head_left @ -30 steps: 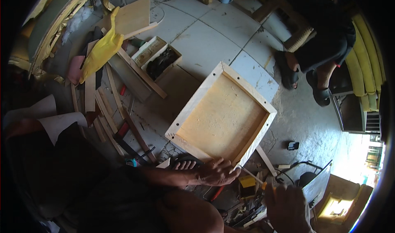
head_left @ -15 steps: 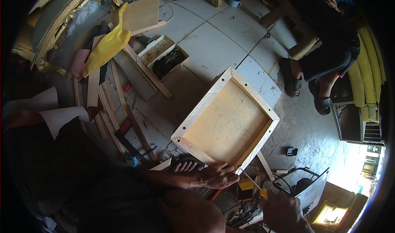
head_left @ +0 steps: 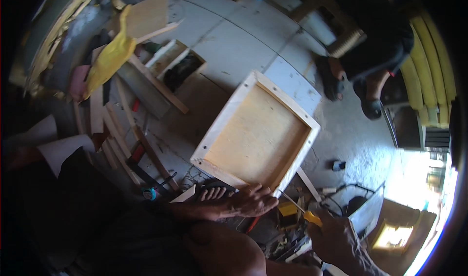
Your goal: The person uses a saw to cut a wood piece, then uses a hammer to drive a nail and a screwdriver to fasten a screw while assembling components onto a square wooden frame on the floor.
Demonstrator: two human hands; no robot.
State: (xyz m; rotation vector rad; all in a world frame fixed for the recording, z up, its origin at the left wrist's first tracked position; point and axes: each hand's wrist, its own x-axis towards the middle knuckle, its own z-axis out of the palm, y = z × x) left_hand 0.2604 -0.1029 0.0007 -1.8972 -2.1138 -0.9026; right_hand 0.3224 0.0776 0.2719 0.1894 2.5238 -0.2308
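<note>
A shallow square wooden frame with a pale panel inside stands tilted in front of me, its rim dotted with several dark holes. My left hand grips the near edge of the frame, close to its lowest corner, with the fingers over the rim. In my closed right hand is a screwdriver with a yellow handle. Its thin shaft points up and left, and the tip is at or beside that same corner; contact is not clear. My foot is just left of my left hand.
Wood strips, a yellow cloth-like piece and a divided tool box lie at left. A tape measure is near my foot. Loose tools and offcuts lie below the frame. Another person sits at upper right beside stacked yellow cushions.
The whole view has shifted, so everything sits slightly further left and up. More of the screwdriver's yellow handle shows from my right hand. My left hand stays on the frame's edge.
</note>
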